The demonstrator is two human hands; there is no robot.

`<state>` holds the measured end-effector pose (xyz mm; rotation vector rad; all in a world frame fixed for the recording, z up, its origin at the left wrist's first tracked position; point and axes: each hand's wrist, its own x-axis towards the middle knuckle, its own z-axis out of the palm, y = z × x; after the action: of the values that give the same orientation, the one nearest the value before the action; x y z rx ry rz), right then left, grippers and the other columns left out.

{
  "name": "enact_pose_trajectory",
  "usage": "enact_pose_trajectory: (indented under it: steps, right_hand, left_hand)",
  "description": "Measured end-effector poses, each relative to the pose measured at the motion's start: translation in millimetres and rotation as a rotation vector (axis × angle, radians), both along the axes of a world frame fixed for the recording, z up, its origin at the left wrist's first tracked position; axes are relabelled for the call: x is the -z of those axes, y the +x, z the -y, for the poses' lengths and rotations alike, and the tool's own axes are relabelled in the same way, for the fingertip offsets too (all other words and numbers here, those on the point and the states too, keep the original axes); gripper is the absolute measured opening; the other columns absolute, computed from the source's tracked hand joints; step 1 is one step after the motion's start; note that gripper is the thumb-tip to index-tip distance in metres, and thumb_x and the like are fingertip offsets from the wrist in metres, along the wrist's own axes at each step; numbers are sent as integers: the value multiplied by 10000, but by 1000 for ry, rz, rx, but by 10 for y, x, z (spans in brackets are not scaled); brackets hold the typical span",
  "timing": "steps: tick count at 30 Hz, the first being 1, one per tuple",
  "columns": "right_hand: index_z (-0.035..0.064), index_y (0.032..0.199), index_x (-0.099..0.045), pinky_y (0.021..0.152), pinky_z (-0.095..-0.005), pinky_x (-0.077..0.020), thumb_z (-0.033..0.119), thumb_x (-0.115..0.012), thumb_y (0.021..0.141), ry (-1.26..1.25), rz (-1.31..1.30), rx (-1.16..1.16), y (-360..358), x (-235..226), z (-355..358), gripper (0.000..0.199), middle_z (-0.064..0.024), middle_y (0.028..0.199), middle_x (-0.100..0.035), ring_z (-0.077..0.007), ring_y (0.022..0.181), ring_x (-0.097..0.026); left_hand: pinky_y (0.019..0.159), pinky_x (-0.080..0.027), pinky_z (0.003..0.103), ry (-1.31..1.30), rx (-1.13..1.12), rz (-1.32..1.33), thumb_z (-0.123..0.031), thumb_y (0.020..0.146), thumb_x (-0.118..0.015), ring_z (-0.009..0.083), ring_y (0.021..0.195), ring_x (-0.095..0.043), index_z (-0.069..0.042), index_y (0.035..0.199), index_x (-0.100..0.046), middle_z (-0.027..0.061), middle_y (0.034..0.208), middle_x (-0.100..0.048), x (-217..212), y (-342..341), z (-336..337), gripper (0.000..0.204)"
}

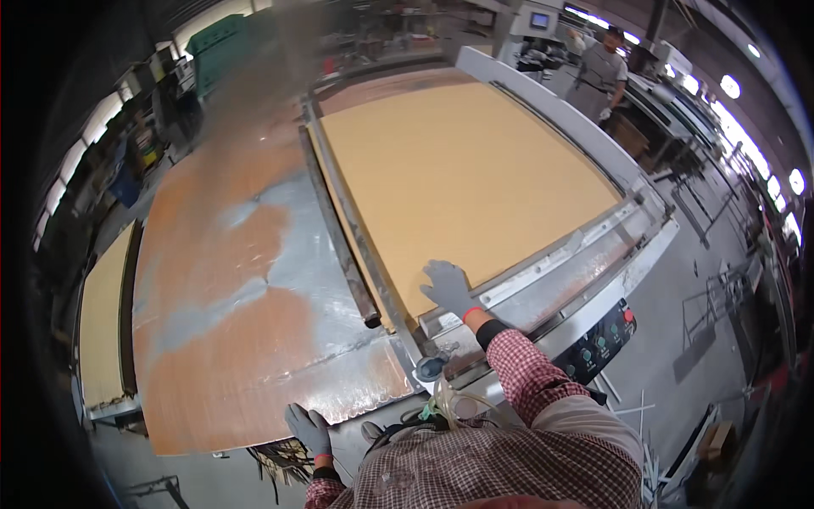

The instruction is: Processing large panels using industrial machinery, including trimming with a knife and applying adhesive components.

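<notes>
My right hand (449, 289), in a grey glove, lies with spread fingers on the near edge of a large flat yellow board (466, 170). Beside that hand, a metal rail (551, 259) runs along the board's near side. My left hand (309, 429), gloved in grey too, is at the near edge of a wide metal table (339, 297) with worn orange-brown patches. Its thumb and fingers stand apart, and I see nothing held in it. A long metal bar (356, 229) lies between the board and the bare table surface.
A control panel (602, 343) with a red button sits at the right front. More yellow boards (106, 314) are stacked at the left. Dark strips (284, 465) hang below the table's near edge. Another person (600, 76) stands beyond the machine at the far right.
</notes>
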<state>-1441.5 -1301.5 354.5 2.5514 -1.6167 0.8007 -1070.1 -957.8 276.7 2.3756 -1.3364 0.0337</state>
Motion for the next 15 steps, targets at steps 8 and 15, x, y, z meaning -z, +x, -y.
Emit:
enact_pose_trajectory:
  steps: [8,15]
  right_hand:
    - [74,935,-669,857,-425,-453,311,-615,760,110,77,86,34,4,144,299,-112,1030,-639,-290,1012,-584]
    - [44,1027,-685,822,-360,-509,306,-640,821,184,869,2,-597,-336,-425,337,-142,1045,-668,-272,944,-647]
  left_hand:
    - [1118,-211,469,-24,-82,-65,-270,930,-468,431,1337,-280,75,1354,-362,298,1418,-332,104,-9,121,557]
    - [1010,-366,424,-235,70,-241,-189,914,-523,373,1151,-503,75,1207,-527,241,1213,-554,58,-668,-437,394]
